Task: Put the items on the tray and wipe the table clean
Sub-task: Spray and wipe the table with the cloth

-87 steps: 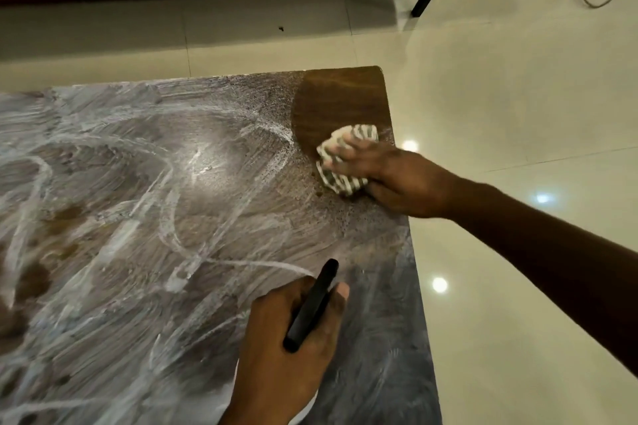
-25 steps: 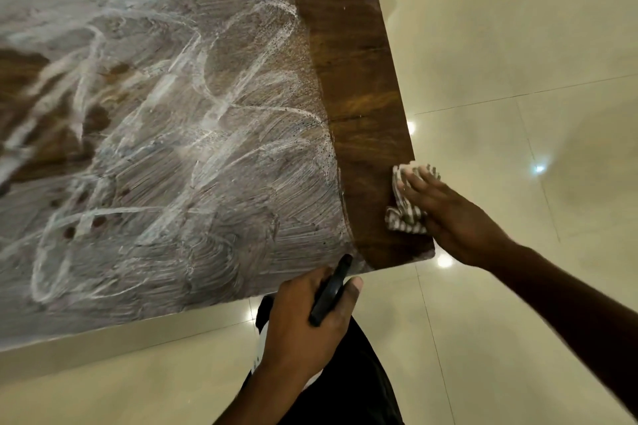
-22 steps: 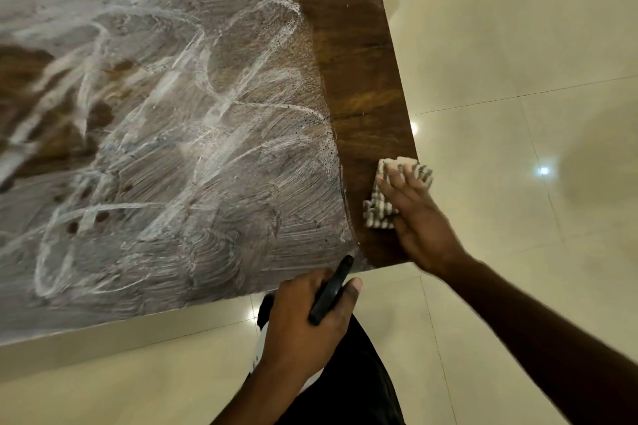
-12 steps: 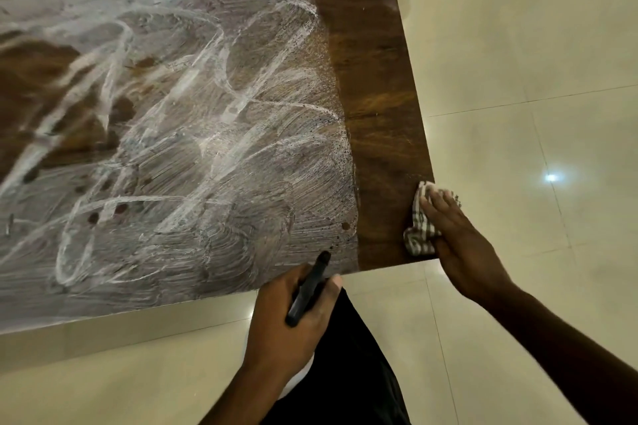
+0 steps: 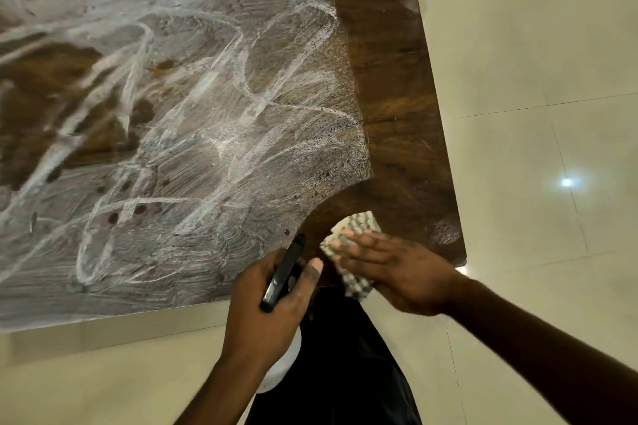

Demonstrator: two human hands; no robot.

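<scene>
Since half a second ago the right hand [image 5: 397,269] has slid the checked cloth [image 5: 352,228] leftward from the table's right edge, fingers spread flat on it, close beside the left hand [image 5: 272,304]. That hand is wrapped around a spray bottle [image 5: 283,272] with a black trigger. Beyond them, white foam [image 5: 193,121] streaks most of the wooden table [image 5: 397,97], with a clean strip along its right side.

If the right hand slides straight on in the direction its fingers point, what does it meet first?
The right hand, flat on the checked cloth, points left along the near edge. It would probably meet first the left hand holding the black-nozzled spray bottle, though depth is unclear.
</scene>
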